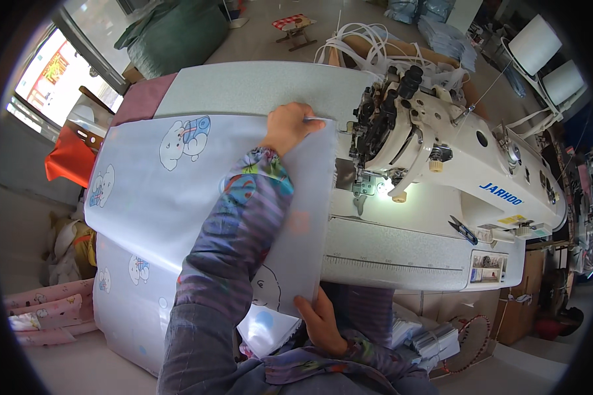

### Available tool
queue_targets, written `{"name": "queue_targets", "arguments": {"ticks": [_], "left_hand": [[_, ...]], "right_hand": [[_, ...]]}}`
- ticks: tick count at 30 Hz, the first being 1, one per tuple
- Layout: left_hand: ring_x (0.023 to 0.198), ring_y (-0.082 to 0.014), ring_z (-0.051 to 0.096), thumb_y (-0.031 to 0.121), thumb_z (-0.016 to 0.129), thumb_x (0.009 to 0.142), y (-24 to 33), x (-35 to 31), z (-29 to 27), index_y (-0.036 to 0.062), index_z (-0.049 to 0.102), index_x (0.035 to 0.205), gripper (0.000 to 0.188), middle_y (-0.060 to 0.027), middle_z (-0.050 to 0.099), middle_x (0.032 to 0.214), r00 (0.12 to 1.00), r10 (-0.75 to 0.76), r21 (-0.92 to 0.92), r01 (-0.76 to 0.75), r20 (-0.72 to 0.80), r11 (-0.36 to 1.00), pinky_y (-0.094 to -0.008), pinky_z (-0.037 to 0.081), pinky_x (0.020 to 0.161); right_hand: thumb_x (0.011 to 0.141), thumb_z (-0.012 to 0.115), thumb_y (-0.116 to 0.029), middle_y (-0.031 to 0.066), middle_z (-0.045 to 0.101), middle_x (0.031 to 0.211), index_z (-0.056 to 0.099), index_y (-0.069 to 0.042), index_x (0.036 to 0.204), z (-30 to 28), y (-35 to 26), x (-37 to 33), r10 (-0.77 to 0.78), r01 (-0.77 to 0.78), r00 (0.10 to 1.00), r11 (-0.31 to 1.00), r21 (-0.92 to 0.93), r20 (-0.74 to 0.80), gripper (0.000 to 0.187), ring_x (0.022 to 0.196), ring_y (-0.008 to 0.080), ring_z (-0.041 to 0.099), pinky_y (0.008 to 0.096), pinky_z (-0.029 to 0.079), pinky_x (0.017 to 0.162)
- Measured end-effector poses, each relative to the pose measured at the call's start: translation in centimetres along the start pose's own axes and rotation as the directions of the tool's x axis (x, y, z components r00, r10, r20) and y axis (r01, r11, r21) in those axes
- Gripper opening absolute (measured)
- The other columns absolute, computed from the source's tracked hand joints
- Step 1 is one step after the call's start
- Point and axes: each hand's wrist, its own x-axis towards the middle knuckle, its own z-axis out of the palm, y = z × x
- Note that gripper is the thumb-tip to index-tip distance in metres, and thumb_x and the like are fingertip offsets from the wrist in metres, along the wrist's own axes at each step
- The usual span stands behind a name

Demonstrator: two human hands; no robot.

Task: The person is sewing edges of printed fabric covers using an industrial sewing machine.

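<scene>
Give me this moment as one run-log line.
left hand: pinching far fabric edge | right hand: holding near edge | sewing machine: beside fabric

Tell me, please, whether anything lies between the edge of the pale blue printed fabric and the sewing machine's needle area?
Nothing visible does: the pale blue printed fabric lies beside the white sewing machine's presser foot, with only bare table between. Both hands grip its edge.

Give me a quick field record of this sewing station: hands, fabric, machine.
left hand: pinching the far corner of the fabric, near the machine head
right hand: gripping the near edge of the fabric
fabric: pale blue, cartoon animal print, spread flat on the table
sewing machine: white, lamp lit at needle
scissors: on machine bed
</scene>
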Motion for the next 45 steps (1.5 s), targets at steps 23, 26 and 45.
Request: {"name": "queue_targets", "arguments": {"ticks": [23,26,45], "left_hand": [[0.131,-0.0299,0.052,0.026,0.068,0.093,9.2,-16.8,3.9,0.0047,0.057,0.135,0.049,-0.0116,0.056,0.140,0.903,0.422,0.137,-0.410,-0.080,0.902,-0.0523,0.038,0.114],[0.132,-0.0300,0.052,0.026,0.067,0.094,9.4,-16.0,4.1,0.0052,0.057,0.135,0.047,-0.0122,0.056,0.140,0.906,0.418,0.161,-0.403,-0.071,0.901,-0.0523,0.037,0.114],[0.119,-0.0334,0.052,0.022,0.074,0.084,10.7,-18.7,2.0,0.0035,0.061,0.125,0.046,-0.0134,0.053,0.122,0.907,0.420,0.111,-0.420,0.025,0.901,-0.0505,0.044,0.106]], "right_hand": [[0.094,0.069,-0.007,0.0190,0.064,0.131,0.045,-0.013,0.151,-5.9,-0.8,-6.7,0.070,0.180,0.853,0.891,-0.417,0.518,0.062,0.105,0.0260,0.070,0.0354,0.054,0.090],[0.094,0.072,-0.009,0.0172,0.061,0.138,0.047,-0.009,0.149,-6.2,-1.8,-7.0,0.180,0.051,0.871,0.891,-0.450,0.457,0.060,0.121,0.0256,0.063,0.0361,0.051,0.100],[0.098,0.066,-0.007,0.0166,0.064,0.130,0.047,-0.008,0.149,-6.9,-1.9,-7.0,0.117,0.027,0.944,0.904,-0.427,0.308,0.055,0.111,0.0160,0.064,0.0296,0.052,0.090]]}}
